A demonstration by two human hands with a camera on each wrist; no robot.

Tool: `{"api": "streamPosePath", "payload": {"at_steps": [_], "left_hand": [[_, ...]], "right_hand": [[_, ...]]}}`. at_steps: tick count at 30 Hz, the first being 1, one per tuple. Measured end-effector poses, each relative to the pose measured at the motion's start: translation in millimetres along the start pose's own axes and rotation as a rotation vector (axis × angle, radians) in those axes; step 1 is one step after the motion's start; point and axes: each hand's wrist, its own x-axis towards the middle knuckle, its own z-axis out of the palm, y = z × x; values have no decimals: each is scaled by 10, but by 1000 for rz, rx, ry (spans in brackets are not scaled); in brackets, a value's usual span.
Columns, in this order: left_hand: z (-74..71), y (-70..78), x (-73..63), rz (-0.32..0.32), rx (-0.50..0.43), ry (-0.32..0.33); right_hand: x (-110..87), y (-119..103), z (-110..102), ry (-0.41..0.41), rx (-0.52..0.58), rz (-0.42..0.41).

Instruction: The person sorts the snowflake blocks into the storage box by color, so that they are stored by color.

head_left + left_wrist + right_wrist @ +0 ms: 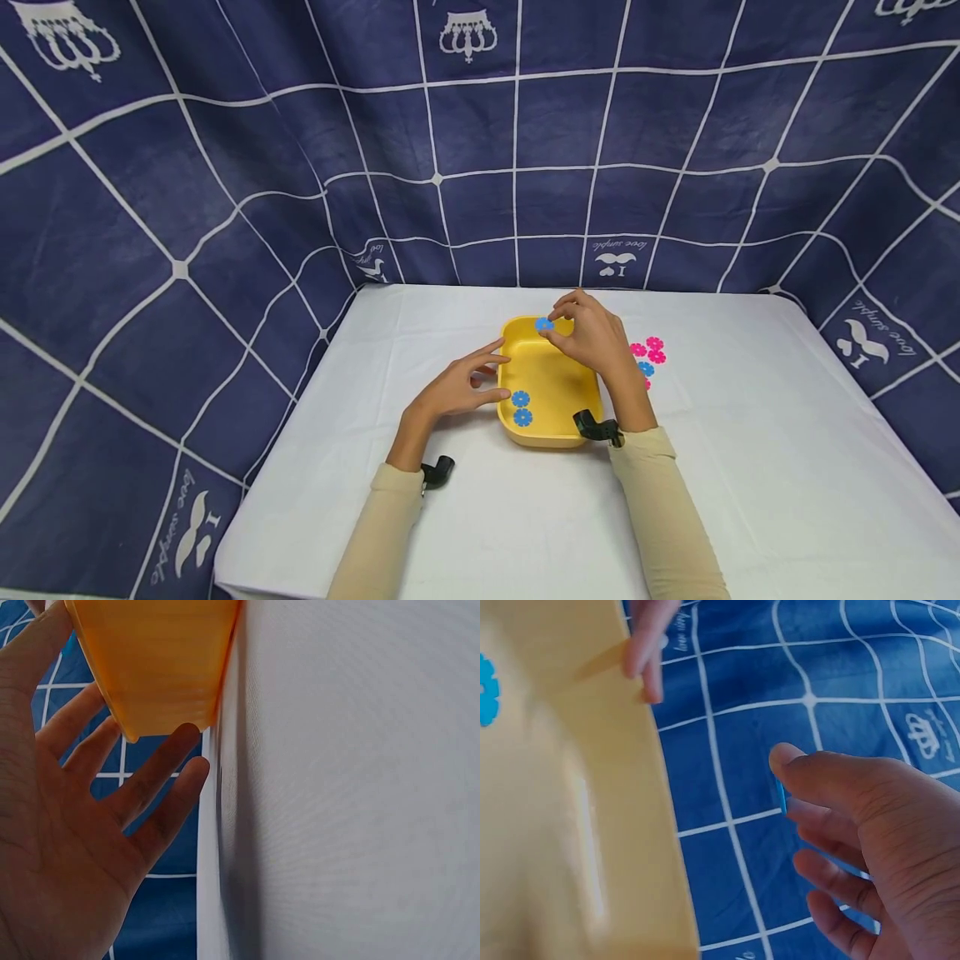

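Observation:
Thumb and fingers of my right hand point(596, 337) pinch a blue flower-shaped disc point(543, 326) over the far end of a yellow rectangular tray point(551, 442). In the right wrist view this disc point(781, 795) is seen edge-on between thumb and forefinger. My left hand point(459, 387) is at the tray's left side with fingers spread, thumb and fingertips right at the rim. From the left wrist, the fingers point(161, 772) lie extended along the tray's outer wall point(157, 667). Inside the tray, near its left front corner, lie two blue flower discs point(522, 408).
To the right of the tray, partly behind my right hand and forearm, several pink flower discs point(655, 348) and a blue one point(646, 369) lie on the white tablecloth point(750, 450). A navy curtain point(555, 200) with white grid lines hangs around the back and sides.

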Motion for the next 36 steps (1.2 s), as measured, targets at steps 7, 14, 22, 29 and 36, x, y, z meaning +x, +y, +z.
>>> {"api": "streamPosePath", "payload": {"at_steps": [7, 14, 22, 29, 36], "left_hand": [[17, 14, 5, -11, 2, -19], [37, 34, 20, -6, 7, -25], [20, 47, -15, -16, 12, -10], [10, 27, -39, 9, -8, -5], [7, 20, -41, 22, -13, -13]], "right_hand": [[-15, 62, 178, -58, 16, 3], [14, 44, 256, -134, -29, -15], [138, -24, 312, -252, -93, -113], [196, -95, 408, -399, -154, -166], [241, -173, 461, -524, -199, -223]]}}
